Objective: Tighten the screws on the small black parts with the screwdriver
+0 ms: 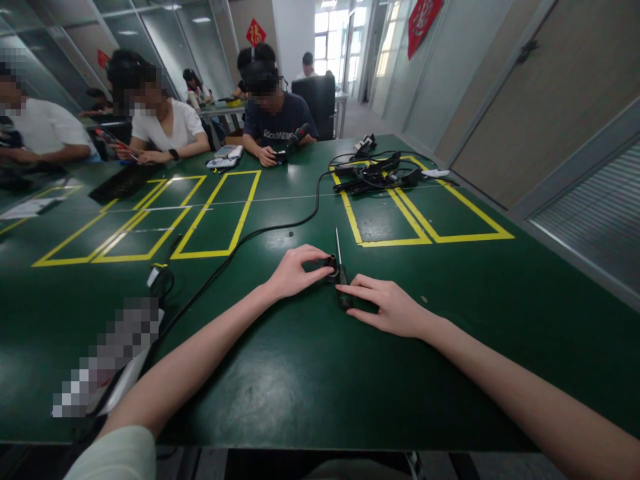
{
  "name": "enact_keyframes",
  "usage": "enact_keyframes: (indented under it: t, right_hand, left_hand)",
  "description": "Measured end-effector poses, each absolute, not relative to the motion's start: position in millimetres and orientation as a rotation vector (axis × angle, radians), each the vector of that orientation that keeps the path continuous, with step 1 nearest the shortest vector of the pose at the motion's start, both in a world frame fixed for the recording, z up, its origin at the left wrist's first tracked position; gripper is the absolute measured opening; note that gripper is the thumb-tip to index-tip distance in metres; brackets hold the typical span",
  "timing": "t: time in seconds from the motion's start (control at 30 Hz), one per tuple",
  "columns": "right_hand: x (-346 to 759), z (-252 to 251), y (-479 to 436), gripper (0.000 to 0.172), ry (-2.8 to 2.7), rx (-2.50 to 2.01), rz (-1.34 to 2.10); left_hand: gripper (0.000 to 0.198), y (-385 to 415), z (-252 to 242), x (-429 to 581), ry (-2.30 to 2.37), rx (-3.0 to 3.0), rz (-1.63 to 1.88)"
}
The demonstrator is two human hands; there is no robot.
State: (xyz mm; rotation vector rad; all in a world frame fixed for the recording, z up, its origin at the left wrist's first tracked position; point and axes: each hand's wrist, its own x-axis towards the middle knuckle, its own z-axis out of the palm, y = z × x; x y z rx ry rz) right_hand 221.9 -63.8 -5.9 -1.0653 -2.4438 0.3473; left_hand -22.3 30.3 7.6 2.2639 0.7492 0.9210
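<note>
On the green table, just left of a screwdriver (342, 277), my left hand (299, 270) pinches a small dark round part (331, 261) between thumb and fingers. What kind of part it is cannot be made out. The screwdriver lies flat with its thin metal shaft pointing away from me and its dark handle toward me. My right hand (385, 303) has its fingertips and thumb on that handle, from the right side. Both forearms reach in over the near table edge.
Yellow tape rectangles (395, 243) mark the green table (260, 380). A tangle of black cables and devices (380, 175) lies at the far right. A black cable (260, 231) crosses to a blurred-out object (115, 360) at left. Other people (280, 120) sit across.
</note>
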Motion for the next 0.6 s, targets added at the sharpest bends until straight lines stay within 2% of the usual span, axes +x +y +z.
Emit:
enact_keyframes:
  t: [0.6]
  right_hand:
    - [221.8,-5.5,-62.6,0.044,-2.449,-1.091,0.375]
  left_hand:
    - [0.022,31.1,33.4,-24.6,0.753,2.255,1.031]
